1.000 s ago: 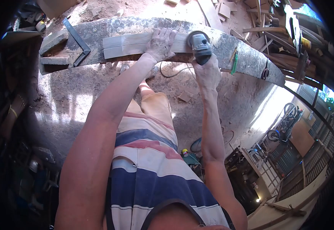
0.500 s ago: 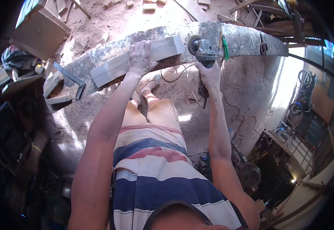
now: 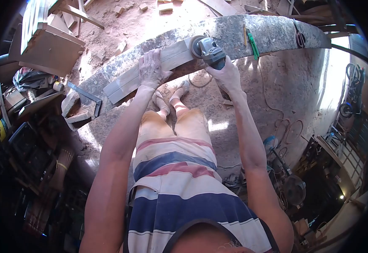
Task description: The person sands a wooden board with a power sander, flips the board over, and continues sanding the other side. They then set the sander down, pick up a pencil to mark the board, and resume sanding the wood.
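Head camera shows the right hand (image 3: 227,78) with its grip closed around the body of an angle grinder (image 3: 209,49), whose disc meets the right end of a wooden plank (image 3: 122,84). The left hand (image 3: 151,69) presses flat on that plank, fingers spread, grip open. The plank lies lengthwise on the dusty bench (image 3: 272,31), with a green tool (image 3: 253,47) to its right and a steel square (image 3: 87,98) by its left end.

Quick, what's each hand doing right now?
Left hand: open, pressed flat on the wooden plank.
Right hand: closed around the angle grinder.
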The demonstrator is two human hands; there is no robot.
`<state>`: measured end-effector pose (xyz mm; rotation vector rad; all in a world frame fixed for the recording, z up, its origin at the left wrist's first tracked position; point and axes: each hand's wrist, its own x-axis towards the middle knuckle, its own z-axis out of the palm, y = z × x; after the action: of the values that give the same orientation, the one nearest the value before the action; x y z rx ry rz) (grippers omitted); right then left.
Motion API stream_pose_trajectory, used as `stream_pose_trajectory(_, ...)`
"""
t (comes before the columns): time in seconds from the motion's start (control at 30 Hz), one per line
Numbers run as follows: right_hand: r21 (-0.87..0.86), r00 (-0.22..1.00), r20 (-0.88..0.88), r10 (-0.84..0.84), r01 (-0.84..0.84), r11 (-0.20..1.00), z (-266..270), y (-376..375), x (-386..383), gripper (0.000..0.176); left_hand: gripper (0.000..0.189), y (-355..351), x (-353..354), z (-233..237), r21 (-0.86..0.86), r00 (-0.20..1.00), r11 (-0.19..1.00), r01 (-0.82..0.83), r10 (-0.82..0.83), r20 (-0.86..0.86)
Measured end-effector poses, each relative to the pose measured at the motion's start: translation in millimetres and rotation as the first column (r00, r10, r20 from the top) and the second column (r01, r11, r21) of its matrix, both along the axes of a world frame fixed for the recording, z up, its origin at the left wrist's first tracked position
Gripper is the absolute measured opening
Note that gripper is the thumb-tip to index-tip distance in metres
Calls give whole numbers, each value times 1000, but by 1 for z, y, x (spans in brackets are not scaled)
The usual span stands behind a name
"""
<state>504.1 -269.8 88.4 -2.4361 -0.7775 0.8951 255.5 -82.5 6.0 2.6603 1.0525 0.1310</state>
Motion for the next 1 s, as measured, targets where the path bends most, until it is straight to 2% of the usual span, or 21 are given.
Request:
stream_pose_trajectory(0.17, -16, 999, 29, 30, -29, 999, 4, 6, 2, 62, 116, 1, 1, 1, 5, 1000, 1000, 7, -7, 18)
stream_pose_trajectory(0.27, -35, 988, 144, 56, -52, 998, 8, 8, -1, 62, 116, -1, -1, 0, -1, 1000, 1000, 2, -2, 9)
stream_pose_trajectory(0.47, -25, 989, 107, 99, -97, 995, 12, 0, -1, 62, 114, -2, 2, 4, -25, 999, 1000, -10, 10, 36)
stream_pose_trajectory(0.6, -77, 984, 161, 78, -66, 995, 14, -3, 7, 61, 112, -1, 1, 6, -44, 998, 999, -20, 22, 51)
stream_pose_trajectory(1.0, -65, 983, 115, 146, -140, 988, 18, 8, 6, 62, 111, -2, 1, 5, -68, 999, 996, -49, 49, -5)
